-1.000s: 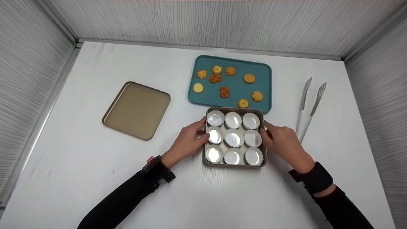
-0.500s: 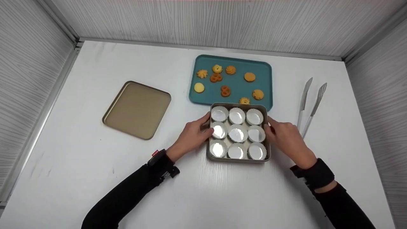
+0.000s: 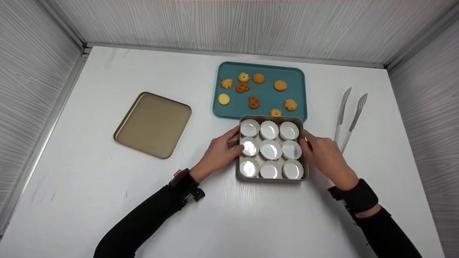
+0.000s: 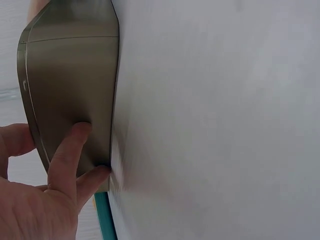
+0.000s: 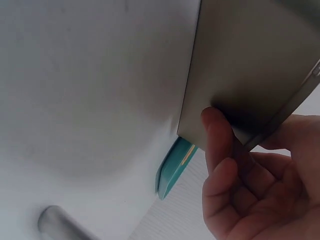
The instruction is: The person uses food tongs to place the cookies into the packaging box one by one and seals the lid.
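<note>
A square metal tin [image 3: 272, 180] holds several white fluted paper cups [image 3: 270, 149] in rows. My left hand [image 3: 219, 154] grips its left side, the thumb over the rim. In the left wrist view, fingertips [image 4: 82, 127] press the tin's outer wall [image 4: 70, 75]. On the opposite side my right hand [image 3: 328, 157] holds the tin, its thumb at the rim. Fingers [image 5: 217, 132] touch the outer wall [image 5: 240, 65] in the right wrist view. In the head view, the tin's far edge overlaps the front of a teal tray [image 3: 267, 95]. The cups' undersides are hidden.
Several cookies lie spread on the tray, among them a pretzel-shaped cookie [image 3: 254, 102] and a pale round one [image 3: 224, 99]. A gold-brown square lid [image 3: 154, 123] rests at left. White-handled metal tongs [image 3: 342, 114] lie at right, their near end hidden behind my right hand.
Both hands have shifted the tin to the right and slightly away from me, mostly in the first half second. The tray, lid and tongs have stayed put.
</note>
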The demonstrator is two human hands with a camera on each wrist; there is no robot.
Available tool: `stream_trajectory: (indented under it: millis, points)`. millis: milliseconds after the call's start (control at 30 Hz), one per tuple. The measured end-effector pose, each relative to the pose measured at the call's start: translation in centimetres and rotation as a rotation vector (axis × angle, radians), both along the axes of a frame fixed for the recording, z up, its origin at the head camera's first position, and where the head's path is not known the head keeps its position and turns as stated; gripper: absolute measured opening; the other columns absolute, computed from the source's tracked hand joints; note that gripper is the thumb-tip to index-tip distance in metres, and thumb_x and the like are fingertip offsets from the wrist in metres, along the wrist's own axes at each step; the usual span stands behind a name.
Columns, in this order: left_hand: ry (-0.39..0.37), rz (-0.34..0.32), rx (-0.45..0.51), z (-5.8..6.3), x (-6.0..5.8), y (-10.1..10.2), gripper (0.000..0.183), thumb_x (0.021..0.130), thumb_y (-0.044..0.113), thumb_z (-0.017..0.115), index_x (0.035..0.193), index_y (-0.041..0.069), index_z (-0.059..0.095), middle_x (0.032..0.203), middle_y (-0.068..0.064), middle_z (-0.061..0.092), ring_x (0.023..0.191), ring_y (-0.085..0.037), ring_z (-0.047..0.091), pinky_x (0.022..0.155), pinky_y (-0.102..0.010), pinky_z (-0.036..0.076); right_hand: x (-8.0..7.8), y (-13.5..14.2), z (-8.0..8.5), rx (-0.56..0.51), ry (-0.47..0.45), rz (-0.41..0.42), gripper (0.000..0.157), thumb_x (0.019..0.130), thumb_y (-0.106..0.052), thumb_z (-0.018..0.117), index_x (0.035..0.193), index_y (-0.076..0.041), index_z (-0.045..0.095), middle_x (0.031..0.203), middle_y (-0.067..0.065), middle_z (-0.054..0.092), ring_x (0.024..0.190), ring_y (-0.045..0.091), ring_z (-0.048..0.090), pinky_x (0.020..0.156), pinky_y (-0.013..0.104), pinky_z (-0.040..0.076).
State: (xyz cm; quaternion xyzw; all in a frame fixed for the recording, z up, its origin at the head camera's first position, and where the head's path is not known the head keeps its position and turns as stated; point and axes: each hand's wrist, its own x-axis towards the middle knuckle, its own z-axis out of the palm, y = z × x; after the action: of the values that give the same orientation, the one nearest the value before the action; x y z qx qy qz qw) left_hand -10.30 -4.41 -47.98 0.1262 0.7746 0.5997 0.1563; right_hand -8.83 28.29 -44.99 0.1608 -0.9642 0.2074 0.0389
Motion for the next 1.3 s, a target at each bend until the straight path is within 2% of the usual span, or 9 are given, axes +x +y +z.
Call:
stream_trajectory:
  millis: [200,333,467,567,667,733,867,1000,1300]
  points:
    - [-0.027,0.014,-0.012,0.2,1.1,-0.5,0.068,0.101,0.016,0.062,0.162,0.005,0.033,0.160,-0.014,0.044,0.136,-0.028,0.056,0.101,-0.034,0.053,0.7,-0.4,-0.1,0.001,-0.037,-0.009,0.033,0.105,-0.010,0.056,0.132,0.005,0.066,0.059,0.007,0.051,0.059,0.026,0.054,0.056,0.044,0.049]
    - [-0.038,0.020,-0.003,0.1,1.5,-0.5,0.068,0.101,0.018,0.062,0.162,0.007,0.033,0.160,-0.014,0.044,0.137,-0.028,0.054,0.091,-0.033,0.059,0.8,0.0,-0.1,-0.009,-0.058,-0.006,0.037,0.108,-0.016,0.052,0.136,0.005,0.064,0.077,0.020,0.069,0.072,0.035,0.068,0.067,0.053,0.057]
    - [-0.051,0.023,0.011,-0.1,1.7,-0.3,0.068,0.102,0.018,0.062,0.162,0.006,0.033,0.160,-0.014,0.043,0.138,-0.027,0.054,0.093,-0.033,0.058,0.6,1.3,0.3,-0.029,-0.064,-0.037,0.043,0.112,-0.023,0.045,0.140,0.006,0.060,0.087,0.016,0.075,0.080,0.039,0.072,0.078,0.059,0.057]
    - [-0.042,0.031,0.008,-0.2,1.6,-0.3,0.068,0.102,0.018,0.062,0.162,0.006,0.034,0.160,-0.014,0.043,0.137,-0.027,0.054,0.098,-0.035,0.056,0.2,2.6,0.9,-0.025,0.003,-0.102,0.045,0.112,-0.025,0.046,0.139,0.009,0.059,0.075,0.012,0.069,0.067,0.035,0.066,0.072,0.058,0.056]
    - [-0.006,0.037,-0.015,-0.2,1.4,-0.2,0.067,0.102,0.018,0.063,0.161,0.005,0.035,0.160,-0.014,0.043,0.136,-0.027,0.056,0.107,-0.035,0.050,-0.2,4.0,1.1,0.013,0.122,-0.175,0.045,0.110,-0.023,0.052,0.136,0.013,0.059,0.072,0.018,0.065,0.061,0.036,0.062,0.061,0.057,0.054]
    - [0.020,0.038,-0.026,-0.2,1.3,-0.2,0.067,0.101,0.017,0.063,0.161,0.004,0.035,0.159,-0.015,0.044,0.135,-0.028,0.056,0.111,-0.037,0.045,-0.5,5.0,0.8,0.074,0.205,-0.220,0.048,0.108,-0.023,0.056,0.134,0.017,0.057,0.078,0.027,0.065,0.063,0.043,0.062,0.057,0.058,0.052]
    - [0.035,0.032,-0.039,-0.3,1.2,-0.1,0.067,0.101,0.016,0.063,0.161,0.003,0.035,0.159,-0.015,0.044,0.135,-0.029,0.056,0.113,-0.037,0.044,-0.9,6.7,-0.3,0.209,0.255,-0.332,0.067,0.105,-0.033,0.062,0.135,0.025,0.048,0.096,0.045,0.059,0.079,0.060,0.059,0.063,0.065,0.051]
    - [0.043,0.028,-0.042,-0.4,1.2,-0.2,0.067,0.101,0.015,0.063,0.161,0.003,0.035,0.160,-0.015,0.042,0.135,-0.029,0.056,0.113,-0.037,0.043,-1.5,7.8,-1.0,0.273,0.174,-0.411,0.082,0.103,-0.042,0.061,0.137,0.029,0.039,0.102,0.051,0.054,0.085,0.065,0.056,0.068,0.068,0.050]
    - [0.055,0.033,-0.052,-0.4,1.2,-0.1,0.066,0.102,0.016,0.063,0.161,0.003,0.035,0.159,-0.016,0.043,0.136,-0.028,0.055,0.114,-0.037,0.043,-2.5,8.6,-1.5,0.232,-0.050,-0.434,0.095,0.100,-0.042,0.065,0.139,0.035,0.026,0.103,0.054,0.054,0.080,0.064,0.062,0.064,0.068,0.053]
